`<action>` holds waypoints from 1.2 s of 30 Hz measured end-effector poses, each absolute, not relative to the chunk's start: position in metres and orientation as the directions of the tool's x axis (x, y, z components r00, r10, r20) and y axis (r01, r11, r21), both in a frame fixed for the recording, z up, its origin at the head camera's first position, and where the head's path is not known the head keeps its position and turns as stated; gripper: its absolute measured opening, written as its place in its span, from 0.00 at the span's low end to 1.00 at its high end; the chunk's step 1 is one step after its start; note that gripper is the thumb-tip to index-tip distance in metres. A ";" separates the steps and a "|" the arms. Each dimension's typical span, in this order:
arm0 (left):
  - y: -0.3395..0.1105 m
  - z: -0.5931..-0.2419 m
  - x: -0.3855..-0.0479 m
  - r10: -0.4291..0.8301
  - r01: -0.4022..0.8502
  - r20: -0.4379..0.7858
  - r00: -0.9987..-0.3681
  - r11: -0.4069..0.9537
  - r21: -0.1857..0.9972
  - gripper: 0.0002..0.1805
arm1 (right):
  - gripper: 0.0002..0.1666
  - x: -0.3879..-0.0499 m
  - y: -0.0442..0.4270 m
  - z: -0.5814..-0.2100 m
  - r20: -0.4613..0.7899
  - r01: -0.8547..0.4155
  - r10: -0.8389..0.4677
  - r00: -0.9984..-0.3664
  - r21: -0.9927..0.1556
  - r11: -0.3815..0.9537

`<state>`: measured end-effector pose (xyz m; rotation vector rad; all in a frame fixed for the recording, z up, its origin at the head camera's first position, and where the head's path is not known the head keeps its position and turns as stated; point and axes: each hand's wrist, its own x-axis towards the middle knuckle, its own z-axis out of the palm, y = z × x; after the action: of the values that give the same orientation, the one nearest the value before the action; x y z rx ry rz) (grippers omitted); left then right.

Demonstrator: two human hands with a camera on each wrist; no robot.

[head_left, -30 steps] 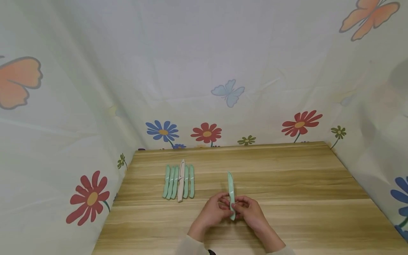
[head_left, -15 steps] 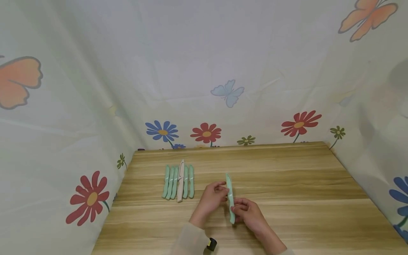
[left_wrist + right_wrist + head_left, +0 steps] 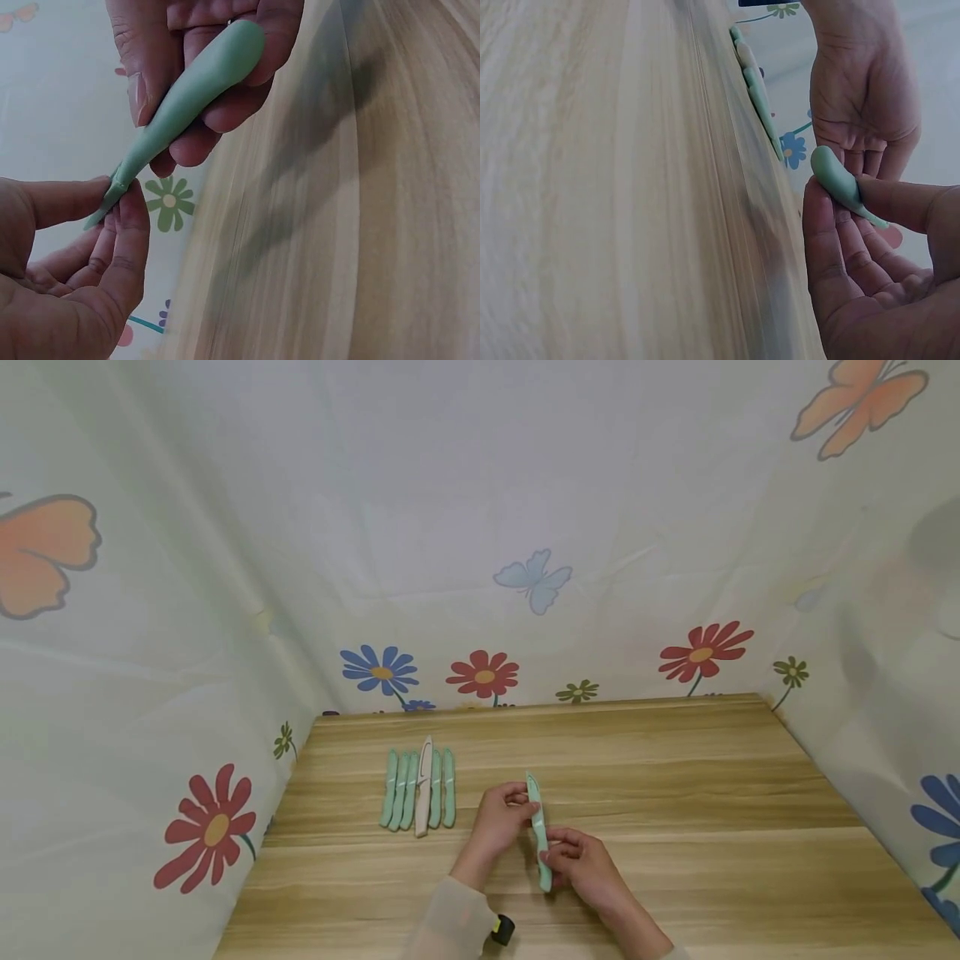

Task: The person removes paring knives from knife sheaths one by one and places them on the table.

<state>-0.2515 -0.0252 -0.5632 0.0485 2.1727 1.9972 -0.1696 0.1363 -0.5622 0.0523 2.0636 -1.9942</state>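
Note:
A mint-green knife [image 3: 540,831] with its blade part in a matching green cover is held up over the table between both hands. My left hand [image 3: 501,820] pinches the covered blade part between thumb and fingers. In the left wrist view that left hand [image 3: 82,262] grips just where the cover meets the handle [image 3: 187,105]. The right hand [image 3: 588,864] holds the handle with the thumb on top and fingers beneath. From the right wrist view, the rounded handle end [image 3: 832,172] lies between the right hand's thumb and fingers [image 3: 825,247].
Several mint-green knives [image 3: 390,789] lie in a row on the left of the wood-grain table [image 3: 675,777], handles toward me. Among them is one beige knife [image 3: 424,785], longer than the others. A pale curtain [image 3: 420,527] with printed flowers and butterflies encloses the back and sides.
My left hand has slid from the handle up to the covered blade part. The knife has tilted slightly left and come a little nearer, with the right hand keeping its grip.

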 end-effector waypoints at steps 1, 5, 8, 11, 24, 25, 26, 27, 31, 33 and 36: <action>-0.025 -0.563 -0.251 0.151 -0.104 -0.117 -0.982 0.093 0.990 0.16 | 0.29 -0.169 0.136 -0.562 -0.215 0.209 -0.166 -0.963 -0.977 0.050; -0.026 -0.563 -0.251 0.151 -0.102 -0.115 -0.982 0.094 0.990 0.17 | 0.27 -0.168 0.136 -0.562 -0.210 0.206 -0.182 -0.961 -0.978 0.044; -0.026 -0.563 -0.251 0.149 -0.106 -0.119 -0.982 0.089 0.990 0.17 | 0.26 -0.168 0.135 -0.562 -0.212 0.207 -0.189 -0.959 -0.977 0.046; -0.026 -0.563 -0.251 0.150 -0.101 -0.112 -0.982 0.084 0.991 0.17 | 0.26 -0.168 0.135 -0.563 -0.218 0.212 -0.194 -0.956 -0.976 0.051; -0.026 -0.561 -0.248 0.133 -0.111 -0.120 -0.984 0.078 0.991 0.19 | 0.24 -0.167 0.135 -0.564 -0.225 0.219 -0.227 -0.948 -0.974 0.052; -0.026 -0.562 -0.248 0.132 -0.109 -0.119 -0.984 0.078 0.991 0.19 | 0.24 -0.167 0.135 -0.564 -0.225 0.219 -0.230 -0.947 -0.974 0.052; -0.026 -0.562 -0.249 0.132 -0.107 -0.116 -0.984 0.077 0.991 0.19 | 0.24 -0.167 0.135 -0.564 -0.226 0.220 -0.233 -0.946 -0.974 0.053; -0.026 -0.563 -0.249 0.131 -0.105 -0.114 -0.985 0.076 0.992 0.18 | 0.24 -0.167 0.134 -0.564 -0.226 0.220 -0.236 -0.945 -0.974 0.053; -0.027 -0.564 -0.252 0.121 -0.097 -0.106 -0.987 0.078 0.992 0.18 | 0.23 -0.166 0.134 -0.564 -0.228 0.220 -0.248 -0.941 -0.974 0.060; -0.027 -0.563 -0.252 0.115 -0.098 -0.107 -0.988 0.081 0.992 0.18 | 0.23 -0.165 0.135 -0.564 -0.227 0.221 -0.258 -0.939 -0.974 0.054; -0.028 -0.563 -0.252 0.109 -0.100 -0.108 -0.988 0.083 0.992 0.18 | 0.23 -0.163 0.135 -0.563 -0.224 0.220 -0.276 -0.935 -0.974 0.046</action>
<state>-0.2518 -0.0279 -0.5628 0.0096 2.1924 2.0295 -0.1634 0.1348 -0.5631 -0.0557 1.9801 -1.9511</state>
